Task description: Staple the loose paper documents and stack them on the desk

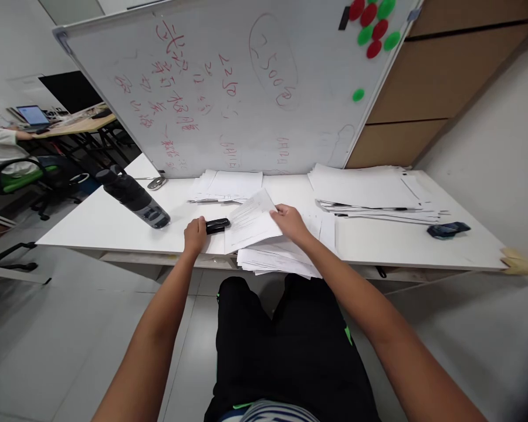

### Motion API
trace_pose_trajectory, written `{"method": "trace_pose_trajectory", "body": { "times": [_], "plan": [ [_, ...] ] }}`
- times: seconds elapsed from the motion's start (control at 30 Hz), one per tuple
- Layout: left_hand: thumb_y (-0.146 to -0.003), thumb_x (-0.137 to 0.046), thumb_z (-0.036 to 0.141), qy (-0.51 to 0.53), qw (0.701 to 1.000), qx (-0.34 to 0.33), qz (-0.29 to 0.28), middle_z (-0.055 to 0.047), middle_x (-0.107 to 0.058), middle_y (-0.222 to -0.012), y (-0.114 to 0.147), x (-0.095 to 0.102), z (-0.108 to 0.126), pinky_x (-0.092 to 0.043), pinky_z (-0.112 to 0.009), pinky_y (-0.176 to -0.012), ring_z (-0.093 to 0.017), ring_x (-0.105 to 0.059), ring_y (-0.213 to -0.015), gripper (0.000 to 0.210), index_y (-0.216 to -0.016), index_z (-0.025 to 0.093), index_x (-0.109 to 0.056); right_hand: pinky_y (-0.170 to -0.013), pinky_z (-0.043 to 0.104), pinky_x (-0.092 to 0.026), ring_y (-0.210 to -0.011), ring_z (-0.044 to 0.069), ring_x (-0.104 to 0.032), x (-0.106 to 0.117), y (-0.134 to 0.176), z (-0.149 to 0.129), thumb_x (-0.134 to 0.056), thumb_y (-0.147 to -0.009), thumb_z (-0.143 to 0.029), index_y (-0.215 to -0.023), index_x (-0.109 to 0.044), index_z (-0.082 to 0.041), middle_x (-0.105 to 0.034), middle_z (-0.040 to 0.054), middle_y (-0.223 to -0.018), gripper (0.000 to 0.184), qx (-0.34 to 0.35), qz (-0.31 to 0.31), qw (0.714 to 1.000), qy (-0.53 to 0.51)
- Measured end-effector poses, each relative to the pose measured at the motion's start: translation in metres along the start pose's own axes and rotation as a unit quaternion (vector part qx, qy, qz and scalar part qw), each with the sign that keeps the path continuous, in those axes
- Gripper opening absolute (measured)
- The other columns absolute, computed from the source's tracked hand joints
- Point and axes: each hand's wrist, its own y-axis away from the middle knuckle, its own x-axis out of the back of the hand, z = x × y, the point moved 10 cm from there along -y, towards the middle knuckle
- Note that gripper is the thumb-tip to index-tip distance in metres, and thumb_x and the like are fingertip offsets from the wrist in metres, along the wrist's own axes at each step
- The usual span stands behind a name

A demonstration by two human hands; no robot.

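the held papers [253, 225] slant above a loose pile [279, 261] at the near edge of the white desk [92, 225], their left side meeting the tip of the black stapler [219, 226]; the left hand [195, 235] is wrapped around the stapler's left end, while the right hand [289, 221] pinches the papers by their right edge, thumb on top; whether the stapler's mouth has paper between its halves is too small to tell.

the papers should be light and limp, apt to sag, crease or slide over one another, so an edge pinch with the layers squared seems the best hold; the stapler looks stiff, compact and rather heavier, likely smooth-skinned, and is best taken around its body, clear of the mouth.

counted, there are two hands, one stapler and one dark bottle [136, 199]; besides the held papers and the loose pile, two more stacks lie farther back, a middle stack [235, 184] and a right stack [361, 190]; their sheets cannot be counted; the whiteboard [317, 58] bears four red magnets [380, 29] and four whole green magnets [392, 41], with a sliver of a fifth green at the top edge.
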Motion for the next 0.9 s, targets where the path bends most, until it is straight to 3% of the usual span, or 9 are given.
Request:
{"method": "trace_pose_trajectory", "body": {
  "times": [0.1,0.2,0.4,0.53,0.6,0.7,0.77,0.83,0.9],
  "plan": [
    [-0.098,-0.017,0.049,-0.003,1.0,-0.006,0.0,-0.014,-0.068,-0.096,0.001,-0.001,0.0,-0.044,-0.045,-0.087,-0.031,-0.061,-0.098,0.051,-0.085,0.025,-0.06,-0.069,0.029,-0.047,-0.076,0.019,-0.064,0.035,0.013,-0.025,-0.058,-0.085,-0.042,-0.101,-0.071,-0.02,-0.072,0.0029,-0.085,0.03,0.07,0.038,0.997,0.02],
    [-0.099,-0.017,0.048,-0.009,1.0,-0.008,0.004,-0.014,-0.068,-0.096,0.0,-0.001,-0.001,-0.044,-0.045,-0.087,-0.031,-0.061,-0.099,0.051,-0.085,0.025,-0.06,-0.067,0.027,-0.046,-0.075,0.018,-0.063,0.061,0.022,-0.02,-0.061,-0.083,-0.046,-0.097,-0.07,-0.018,-0.071,0.0023,-0.084,0.032,0.068,0.055,0.996,0.009],
    [-0.099,-0.019,0.046,-0.015,1.0,-0.007,0.001,-0.014,-0.067,-0.094,0.0,-0.001,0.0,-0.043,-0.044,-0.086,-0.031,-0.061,-0.099,0.049,-0.086,0.023,-0.06,-0.071,0.028,-0.048,-0.077,0.017,-0.063,0.071,0.027,0.019,-0.066,-0.079,-0.049,-0.092,-0.068,-0.017,-0.07,0.0017,-0.082,0.035,0.008,0.064,0.997,-0.046],
    [-0.1,-0.018,0.044,-0.03,1.0,-0.004,-0.005,-0.014,-0.067,-0.097,0.0,-0.001,0.001,-0.043,-0.042,-0.085,-0.03,-0.061,-0.098,0.048,-0.086,0.022,-0.058,-0.075,0.031,-0.05,-0.079,0.019,-0.065,0.073,0.027,0.021,-0.068,-0.078,-0.051,-0.095,-0.068,-0.017,-0.072,0.0029,-0.085,0.038,-0.001,0.058,0.996,-0.072],
    [-0.1,-0.018,0.043,-0.041,0.999,0.0,-0.009,-0.014,-0.067,-0.096,0.001,-0.001,0.001,-0.043,-0.041,-0.083,-0.029,-0.061,-0.097,0.047,-0.085,0.022,-0.057,-0.075,0.032,-0.05,-0.079,0.019,-0.065,0.084,0.03,0.016,-0.067,-0.08,-0.05,-0.097,-0.068,-0.017,-0.072,0.0036,-0.086,0.037,0.012,0.082,0.995,-0.06],
    [-0.1,-0.018,0.043,-0.051,0.999,0.006,-0.011,-0.013,-0.068,-0.097,0.0,-0.001,0.0,-0.043,-0.04,-0.082,-0.029,-0.061,-0.097,0.047,-0.085,0.022,-0.057,-0.072,0.031,-0.049,-0.077,0.02,-0.064,0.107,0.045,0.012,-0.059,-0.086,-0.049,-0.103,-0.068,-0.017,-0.071,0.0045,-0.085,0.037,0.023,0.137,0.99,0.033],
    [-0.1,-0.017,0.044,-0.049,0.999,0.009,-0.011,-0.013,-0.068,-0.097,-0.001,-0.002,0.0,-0.043,-0.04,-0.082,-0.029,-0.061,-0.097,0.048,-0.086,0.022,-0.058,-0.069,0.032,-0.047,-0.074,0.02,-0.063,0.113,0.056,0.016,-0.055,-0.088,-0.047,-0.114,-0.066,-0.017,-0.07,0.0041,-0.08,0.041,-0.001,0.136,0.978,0.156],
    [-0.1,-0.017,0.045,-0.046,0.999,0.01,-0.007,-0.012,-0.068,-0.097,-0.001,-0.001,-0.001,-0.042,-0.039,-0.082,-0.028,-0.061,-0.097,0.048,-0.087,0.022,-0.058,-0.07,0.032,-0.046,-0.075,0.022,-0.063,0.118,0.065,0.024,-0.051,-0.09,-0.047,-0.126,-0.061,-0.017,-0.07,0.0052,-0.082,0.048,-0.035,0.121,0.948,0.293],
    [-0.1,-0.018,0.045,-0.041,0.999,0.009,-0.002,-0.012,-0.068,-0.097,-0.001,-0.001,-0.001,-0.043,-0.038,-0.082,-0.028,-0.061,-0.097,0.049,-0.088,0.021,-0.058,-0.073,0.034,-0.045,-0.086,0.025,-0.063,0.131,0.069,0.028,-0.047,-0.092,-0.049,-0.133,-0.057,-0.017,-0.071,0.01,-0.1,0.053,-0.048,0.141,0.903,0.403]
  ]
}}
